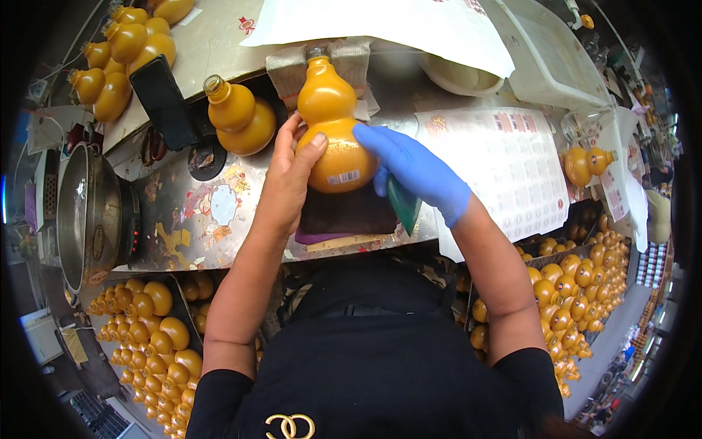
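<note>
A glossy yellow gourd-shaped bottle [327,102] leans away from me, its neck resting on a folded cloth [358,62]. My bare left hand [291,164] grips its lower bulb, the thumb on the front near a small barcode label [344,177]. On the other side my right hand [417,168], in a blue glove, presses its fingertips against the same bulb. A green flat, scraper-like piece [402,205] sticks out below the gloved palm, apparently held in it; the grip on it is partly hidden. Under the bottle lies a dark pad [347,214].
Another yellow gourd bottle [241,117] stands left, beside a phone [164,102] on a stand. Printed label sheets [504,168] cover the right. A metal pan [91,212] sits far left. Crates of yellow bottles [157,344] flank me. Behind are a bowl [461,77] and white tub [552,55].
</note>
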Motion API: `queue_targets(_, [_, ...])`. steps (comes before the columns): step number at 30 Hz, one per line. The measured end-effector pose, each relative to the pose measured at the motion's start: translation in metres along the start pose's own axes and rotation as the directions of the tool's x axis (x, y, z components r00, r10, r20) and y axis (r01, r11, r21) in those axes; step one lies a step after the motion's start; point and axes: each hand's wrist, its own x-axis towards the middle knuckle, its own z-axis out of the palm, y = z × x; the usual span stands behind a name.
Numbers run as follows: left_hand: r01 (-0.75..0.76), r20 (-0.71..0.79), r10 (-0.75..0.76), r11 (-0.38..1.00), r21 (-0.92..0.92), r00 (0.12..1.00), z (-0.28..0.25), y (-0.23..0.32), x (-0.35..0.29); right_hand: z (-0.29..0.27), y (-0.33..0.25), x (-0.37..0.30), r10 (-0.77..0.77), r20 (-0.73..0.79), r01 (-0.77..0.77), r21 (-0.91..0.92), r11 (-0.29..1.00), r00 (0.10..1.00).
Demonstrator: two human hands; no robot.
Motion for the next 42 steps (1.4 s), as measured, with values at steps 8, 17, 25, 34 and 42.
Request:
queue_targets(8, [-0.129,0.081,0.113,0.963,0.235,0.990,-0.011,-0.012,-0.010,0.017,0.013,-0.010,-0.110,-0.176,0.082,-0.156,0.984,0.978])
queue_targets(17, [-0.079,0.154,0.066,0.993,0.083,0.986,-0.019,-0.014,-0.008,0.006,0.029,-0.009,-0.034,-0.065,0.053,0.339,0.939,0.997])
queue_targets(25, [-0.184,0.129,0.158,0.956,0.227,0.979,-0.013,-0.013,-0.010,0.040,0.005,-0.053,-0.232,-0.454,0.457,0.486,0.745,0.860])
queue_targets(34, [-0.167,0.022,0.168,0.939,0.301,0.986,0.012,0.002,-0.018,0.043,0.049,-0.032,-0.442,-0.613,0.450,-0.152,0.880,0.655])
queue_targets(42, [-0.153,0.090,0.138,0.971,0.183,0.986,0.003,0.000,-0.011,0.053,0.033,-0.037,-0.507,-0.560,0.460,-0.238,0.856,0.655])
